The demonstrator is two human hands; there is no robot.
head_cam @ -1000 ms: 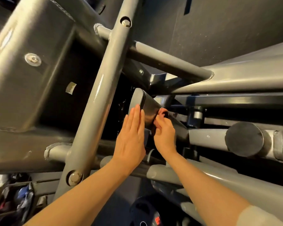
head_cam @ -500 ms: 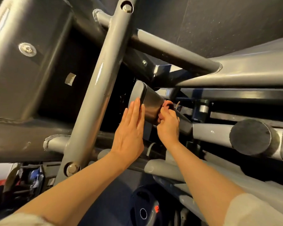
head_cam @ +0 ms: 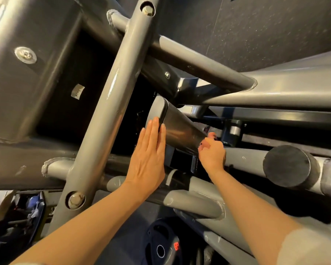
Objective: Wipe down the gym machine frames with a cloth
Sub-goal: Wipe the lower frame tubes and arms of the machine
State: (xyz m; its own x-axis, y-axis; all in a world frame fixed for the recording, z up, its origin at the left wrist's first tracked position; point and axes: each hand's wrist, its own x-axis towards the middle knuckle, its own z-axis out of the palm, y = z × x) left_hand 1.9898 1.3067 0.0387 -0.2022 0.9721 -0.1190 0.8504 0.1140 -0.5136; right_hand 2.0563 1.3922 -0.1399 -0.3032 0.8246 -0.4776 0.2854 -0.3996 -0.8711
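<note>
Pretty dim down here, warm light coming from about 10 o'clock. Glare streaks run along the grey upright tube (head_cam: pixel 111 104), and the gaps behind it go pure black. Wide-angle bends everything near the edges. Bottom corners at 7 o'clock look soft and murky.

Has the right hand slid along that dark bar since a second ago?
Yes. The right hand has slid down the dark bar, away from its capped end and the flat left hand.

Weight plate (head_cam: pixel 161 245) lies below both hands, diagonal tube (head_cam: pixel 111 104) left.
</note>
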